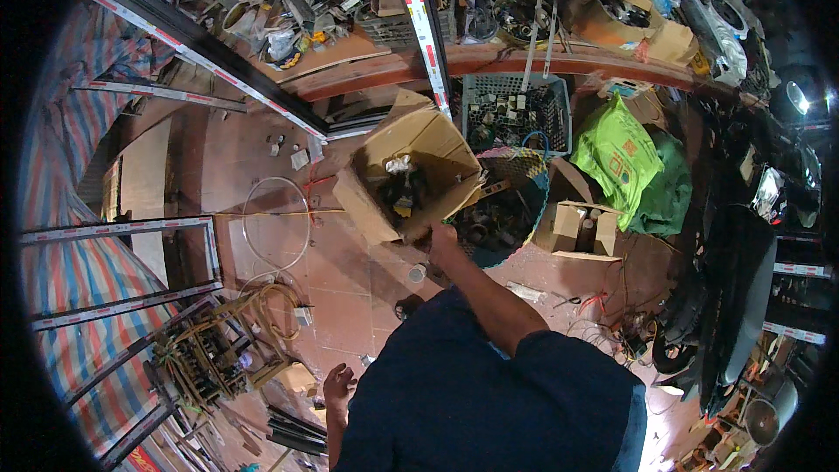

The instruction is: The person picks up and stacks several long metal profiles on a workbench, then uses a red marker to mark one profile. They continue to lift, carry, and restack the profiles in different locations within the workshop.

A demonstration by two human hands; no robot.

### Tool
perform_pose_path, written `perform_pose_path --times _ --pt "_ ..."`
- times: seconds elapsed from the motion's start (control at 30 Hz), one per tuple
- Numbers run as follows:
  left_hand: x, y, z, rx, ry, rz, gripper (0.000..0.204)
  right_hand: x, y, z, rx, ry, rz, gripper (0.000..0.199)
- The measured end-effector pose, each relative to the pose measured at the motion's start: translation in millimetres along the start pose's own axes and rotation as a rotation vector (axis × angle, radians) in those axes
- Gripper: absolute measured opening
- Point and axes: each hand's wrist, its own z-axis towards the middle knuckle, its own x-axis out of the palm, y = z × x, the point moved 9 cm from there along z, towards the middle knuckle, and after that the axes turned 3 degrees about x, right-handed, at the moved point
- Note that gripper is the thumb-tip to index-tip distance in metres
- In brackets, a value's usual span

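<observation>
My right hand (443, 242) is closed on the near lower edge of an open cardboard box (360, 208), which is tilted so that its inside shows. Dark items and a crumpled white piece (398, 163) lie in the bottom of the box. What the dark items are, I cannot make out. Down by my left side, my left hand (339, 385) hangs with its fingers loosely bent and apart, holding nothing. Just right of the box stands a round woven basket (540, 201) full of dark parts.
Behind the basket is a grey plastic crate (564, 105) of small parts. A bright green sack (619, 153) and a small carton (577, 253) stand to the right. Metal frames (210, 249) lean at the left, near a hose loop (306, 223). A cluttered bench (384, 70) runs along the back.
</observation>
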Motion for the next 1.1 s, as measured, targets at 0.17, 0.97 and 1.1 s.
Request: perform_pose_path --times 0.17,0.97,1.1 --pt "-12.9 65.4 23.5 -0.040 0.026 -0.063 0.040 11.5 23.4 7.5 0.047 -0.028 -0.020 0.034" --pt "31.0 -37.7 4.8 0.067 0.090 0.434 0.053 -71.1 243.7 -82.2 -0.564 -0.252 -0.184 0.026" --pt "16.3 12.6 37.6 0.119 0.190 0.429 0.056 -12.1 409.0 -127.8 -0.971 -0.127 -0.244 0.031"
